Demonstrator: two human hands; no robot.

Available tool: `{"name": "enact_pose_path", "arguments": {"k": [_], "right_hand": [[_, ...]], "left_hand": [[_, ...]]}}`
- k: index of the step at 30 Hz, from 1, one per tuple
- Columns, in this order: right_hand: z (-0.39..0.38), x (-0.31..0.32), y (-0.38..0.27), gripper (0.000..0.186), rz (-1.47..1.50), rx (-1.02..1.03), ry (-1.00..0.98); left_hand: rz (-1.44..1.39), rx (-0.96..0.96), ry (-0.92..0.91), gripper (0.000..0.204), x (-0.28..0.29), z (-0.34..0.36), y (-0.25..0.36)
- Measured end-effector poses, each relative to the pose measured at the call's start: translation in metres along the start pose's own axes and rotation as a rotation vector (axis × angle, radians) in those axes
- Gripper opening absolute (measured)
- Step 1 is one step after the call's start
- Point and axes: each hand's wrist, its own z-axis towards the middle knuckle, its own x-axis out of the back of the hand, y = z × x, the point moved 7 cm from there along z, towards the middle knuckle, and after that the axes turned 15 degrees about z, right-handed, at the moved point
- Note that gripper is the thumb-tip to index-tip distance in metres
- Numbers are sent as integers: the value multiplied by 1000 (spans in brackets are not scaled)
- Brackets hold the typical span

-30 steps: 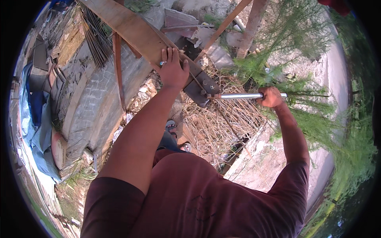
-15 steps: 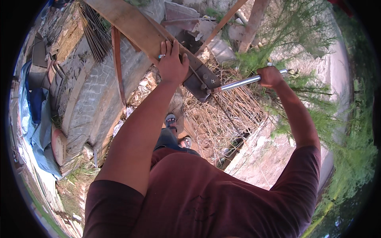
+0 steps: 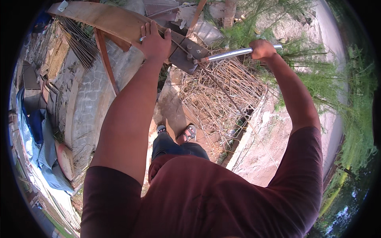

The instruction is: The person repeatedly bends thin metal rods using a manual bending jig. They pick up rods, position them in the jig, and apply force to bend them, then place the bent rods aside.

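Note:
My left hand (image 3: 154, 45) lies with spread fingers, one ringed, on the long wooden board (image 3: 97, 22). At the board's near end is a dark steel plate (image 3: 181, 61) with short round pins (image 3: 189, 47), and a thin steel rod (image 3: 222, 87) runs across it diagonally toward the lower right. My right hand (image 3: 260, 49) is closed round a silver metal pipe (image 3: 228, 53) near its outer end. The pipe slopes up to the right from a rusty fitting at the plate, by the pins.
A bundle of dark rods (image 3: 77, 43) hangs at the upper left, by a wooden leg (image 3: 104, 63). Heaped bent wire pieces (image 3: 216, 99) lie beside my sandalled feet (image 3: 186, 133). A blue tarpaulin (image 3: 47, 162) lies at left, a concrete ledge (image 3: 254, 139) and feathery greenery (image 3: 353, 119) at right.
My right hand has swung the pipe's outer end upward, away from me, from level to sloping. The board, plate and left hand appear higher in the picture as the view has shifted.

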Motion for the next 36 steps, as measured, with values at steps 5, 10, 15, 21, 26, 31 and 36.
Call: {"name": "enact_pose_path", "arguments": {"k": [5, 10, 15, 21, 26, 31, 36], "right_hand": [[-34, -16, 0, 23, 63, -25, 77], [-74, -59, 1, 24, 130, -123, 269], [-90, -52, 10, 24, 69, -238, 402], [-126, -34, -19, 25, 114, -354, 423], [-130, -45, -29, 25, -45, -302, 406], [-154, -45, -39, 25, 31, -428, 511], [-180, -74, -55, 33, 199, -553, 552]], "left_hand": [[50, -52, 1, 66, -7, 3, 3], [-88, -102, -102, 73, -1, 9, -1], [-478, -55, 106, 68, 46, -85, -5], [-1418, 116, -1560, 71, 110, -468, 46], [-1271, 48, -2286, 41, 161, -606, 20], [-1464, 266, -1964, 36, 138, -626, -70], [-1159, 543, -1509, 43, 139, -553, -214]]}}
